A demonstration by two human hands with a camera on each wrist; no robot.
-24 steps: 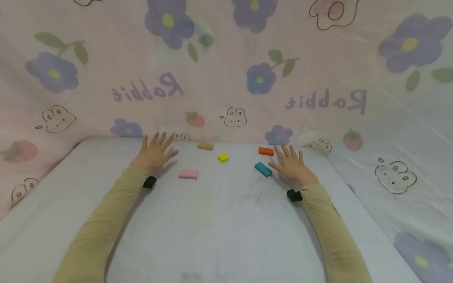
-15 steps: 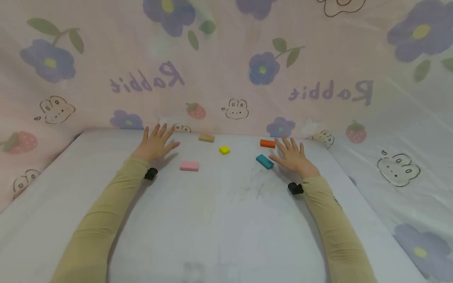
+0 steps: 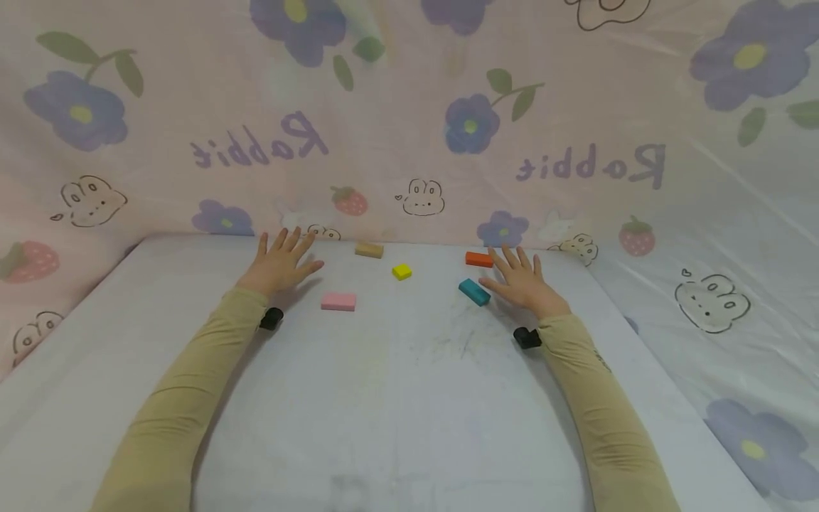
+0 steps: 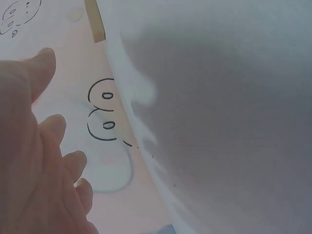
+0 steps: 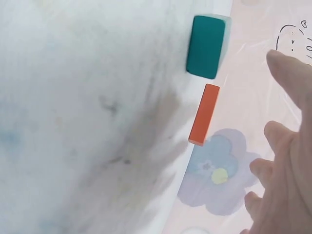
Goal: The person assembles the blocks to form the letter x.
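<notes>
My left hand [image 3: 276,269] is held with fingers spread over the far left of the white table, holding nothing. A pink block [image 3: 338,302] lies to its right and nearer me; a tan wooden block [image 3: 369,250] is by the back edge. My right hand [image 3: 521,282], fingers also spread and holding nothing, is just right of a teal block [image 3: 474,292] and an orange block [image 3: 479,259]. In the right wrist view both the teal block [image 5: 206,47] and the orange block [image 5: 204,115] lie apart from the fingers. A small yellow block [image 3: 402,272] sits between the hands.
The white table [image 3: 384,398] has faint grey smudges. Behind it hangs a pinkish curtain [image 3: 384,142] printed with flowers, rabbits and strawberries, meeting the table's back edge. A black wrist camera [image 3: 271,318] is worn at the left cuff, another black wrist camera [image 3: 527,338] at the right.
The head view has tilted slightly down, then shifted a little sideways, so everything sits a bit higher in it. Both hands keep their spread pose and the blocks stay where they were.
</notes>
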